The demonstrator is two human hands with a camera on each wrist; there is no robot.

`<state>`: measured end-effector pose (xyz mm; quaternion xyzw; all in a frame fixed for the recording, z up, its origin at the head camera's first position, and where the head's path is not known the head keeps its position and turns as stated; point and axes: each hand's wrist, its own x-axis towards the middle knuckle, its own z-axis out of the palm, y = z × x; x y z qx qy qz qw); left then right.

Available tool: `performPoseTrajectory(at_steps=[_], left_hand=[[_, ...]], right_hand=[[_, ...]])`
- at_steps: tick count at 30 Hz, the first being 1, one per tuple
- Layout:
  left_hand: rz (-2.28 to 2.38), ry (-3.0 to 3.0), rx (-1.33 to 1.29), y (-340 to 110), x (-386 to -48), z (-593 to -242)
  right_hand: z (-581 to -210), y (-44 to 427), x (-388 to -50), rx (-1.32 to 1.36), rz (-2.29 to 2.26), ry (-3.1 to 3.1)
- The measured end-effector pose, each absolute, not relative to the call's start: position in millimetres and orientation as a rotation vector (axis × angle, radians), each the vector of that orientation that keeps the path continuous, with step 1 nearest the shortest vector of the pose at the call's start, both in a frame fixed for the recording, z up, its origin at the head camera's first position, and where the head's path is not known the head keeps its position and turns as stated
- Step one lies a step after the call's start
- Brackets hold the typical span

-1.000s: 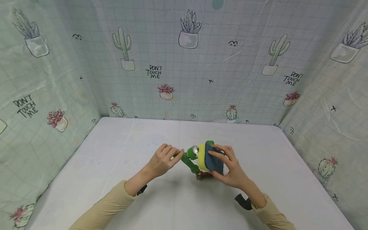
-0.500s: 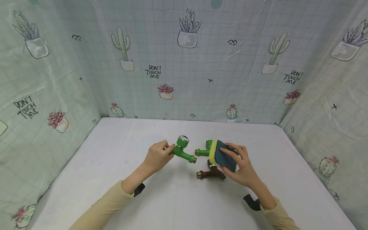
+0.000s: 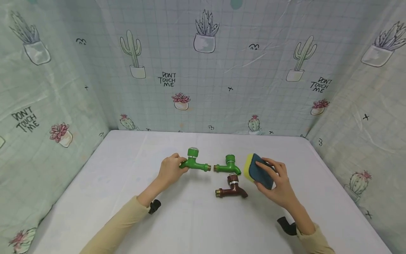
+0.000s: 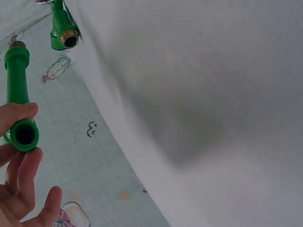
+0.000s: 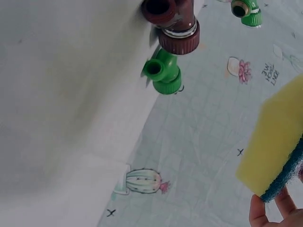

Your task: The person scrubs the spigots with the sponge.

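In the head view my left hand (image 3: 170, 170) pinches a green faucet (image 3: 192, 163) by its spout end, knob up and brass threaded end toward the right. The left wrist view shows thumb and fingers around the spout, its round opening facing the camera. My right hand (image 3: 278, 183) grips a sponge (image 3: 260, 170), yellow on one side and dark blue on the scouring side, held above the table. Between the hands, a second green faucet (image 3: 229, 165) lies on the table, its threaded end facing left. Just nearer sits a brown faucet (image 3: 233, 188), also threaded end left.
A white table (image 3: 190, 225) runs back to a cloth wall (image 3: 215, 70) printed with potted cacti, with similar cloth on both sides. Black straps or mounts (image 3: 287, 225) are by the right wrist, and a black piece (image 3: 154, 206) is by the left.
The right hand has drawn the sponge rightward, away from the held faucet. The left hand has moved slightly left and turned that faucet knob-up. Both resting faucets are now uncovered.
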<state>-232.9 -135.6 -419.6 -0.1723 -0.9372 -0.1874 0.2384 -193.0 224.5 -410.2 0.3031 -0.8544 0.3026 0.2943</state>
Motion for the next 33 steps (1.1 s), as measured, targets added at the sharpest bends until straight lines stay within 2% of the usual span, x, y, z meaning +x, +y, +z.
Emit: performPoseTrajectory(at_steps=[12,19,33], left_hand=[[-0.561,-2.776,-0.345,-140.9,-256.0,-429.3],[-0.573,-2.828,-0.372,-142.0,-268.9,-443.3],[-0.493,-2.906,-0.423,-141.5,-273.1,-448.4]], right_hand=[[-415.1,240.6,-190.3,0.752,0.759,-2.319],[-421.3,246.3,-192.4,0.760,0.720,-2.304],[-425.6,253.3,-195.3,0.784,0.598,-2.312]])
